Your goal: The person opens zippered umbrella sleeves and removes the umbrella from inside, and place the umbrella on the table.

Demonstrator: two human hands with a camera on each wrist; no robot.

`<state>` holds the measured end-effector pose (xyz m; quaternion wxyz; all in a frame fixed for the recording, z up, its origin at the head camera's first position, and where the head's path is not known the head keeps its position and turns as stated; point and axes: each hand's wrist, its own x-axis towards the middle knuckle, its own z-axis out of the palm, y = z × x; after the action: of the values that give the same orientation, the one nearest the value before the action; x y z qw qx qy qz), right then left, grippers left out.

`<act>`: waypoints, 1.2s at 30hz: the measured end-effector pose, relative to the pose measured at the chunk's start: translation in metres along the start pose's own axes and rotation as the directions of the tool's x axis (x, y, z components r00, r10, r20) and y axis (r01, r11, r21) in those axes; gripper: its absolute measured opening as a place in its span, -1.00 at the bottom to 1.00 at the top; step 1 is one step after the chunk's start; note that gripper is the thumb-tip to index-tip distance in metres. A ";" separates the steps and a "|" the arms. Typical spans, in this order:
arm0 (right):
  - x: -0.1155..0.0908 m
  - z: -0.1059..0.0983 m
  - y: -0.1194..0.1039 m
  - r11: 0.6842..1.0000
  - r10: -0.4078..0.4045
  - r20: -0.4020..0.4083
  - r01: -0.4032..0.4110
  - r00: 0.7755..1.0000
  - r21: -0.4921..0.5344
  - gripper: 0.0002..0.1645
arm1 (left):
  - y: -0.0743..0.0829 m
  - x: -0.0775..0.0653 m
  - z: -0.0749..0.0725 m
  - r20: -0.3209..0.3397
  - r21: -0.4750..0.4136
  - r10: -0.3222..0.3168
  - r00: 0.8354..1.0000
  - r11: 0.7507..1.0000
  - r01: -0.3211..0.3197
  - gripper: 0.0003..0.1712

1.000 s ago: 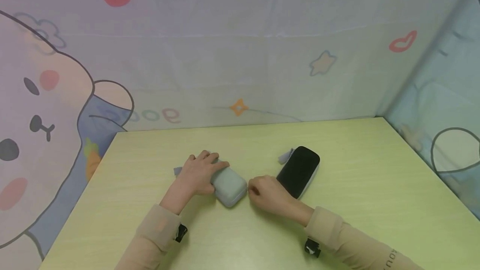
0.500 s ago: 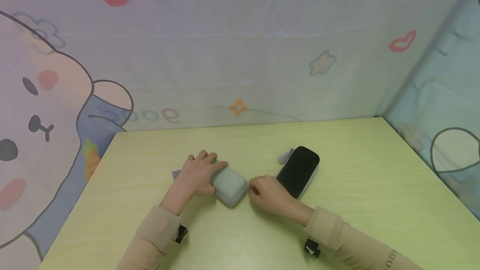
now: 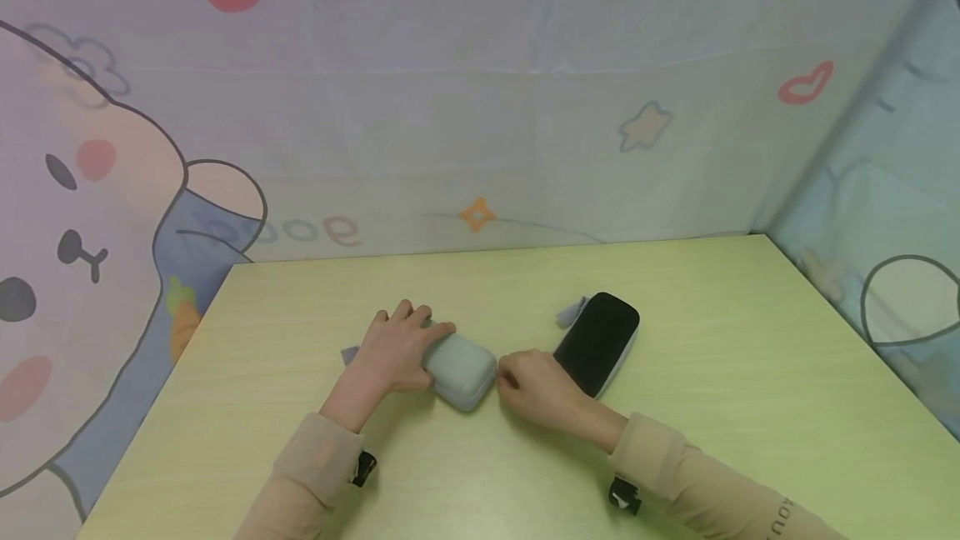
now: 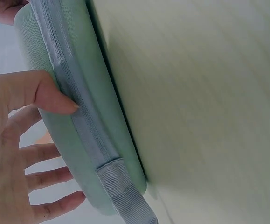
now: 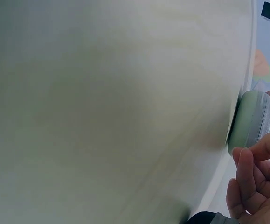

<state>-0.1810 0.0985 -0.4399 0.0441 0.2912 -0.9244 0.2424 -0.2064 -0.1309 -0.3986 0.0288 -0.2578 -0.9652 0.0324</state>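
Note:
A light green zippered case [image 3: 459,369] with a grey zip band [image 4: 81,107] stands on the table in the head view. My left hand [image 3: 393,352] grips it from above, thumb on the zip band and the other fingers over its far side. From the case's left end sticks out a grey fabric tab [image 4: 128,196]. At the right-hand end, my right hand [image 3: 542,390] has thumb and forefinger pinched together beside the zip. The zipper pull between those fingertips is hidden; the right wrist view shows the fingertips [image 5: 245,153] against the case's end.
Just behind my right hand lies a black-topped case [image 3: 598,344] with a light side and a grey tab [image 3: 572,312]. The pale yellow-green table [image 3: 712,332] meets a printed cloth backdrop [image 3: 525,107] at its far edge.
The green case has turned slightly under my left hand: its tab end has come nearer and its right end has shifted a little right and away. My right hand has hardly moved.

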 end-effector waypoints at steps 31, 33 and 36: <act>0.000 0.001 0.000 1.000 -0.019 -0.014 0.019 1.000 -0.003 -0.79 | 0.000 -0.002 0.001 -0.032 0.032 -0.021 0.999 0.999 0.022 -0.26; 0.000 0.001 0.000 1.000 -0.016 -0.010 0.016 1.000 -0.002 -0.78 | 0.000 -0.002 0.002 -0.033 0.028 -0.023 0.999 0.999 0.024 -0.25; 0.000 0.001 -0.001 1.000 -0.014 -0.004 0.014 1.000 -0.001 -0.77 | 0.000 -0.003 0.002 -0.037 0.026 -0.024 0.999 0.999 0.025 -0.25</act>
<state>-0.1803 0.0981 -0.4402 0.0477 0.2972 -0.9224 0.2420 -0.2041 -0.1323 -0.4006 0.0502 -0.2462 -0.9671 0.0401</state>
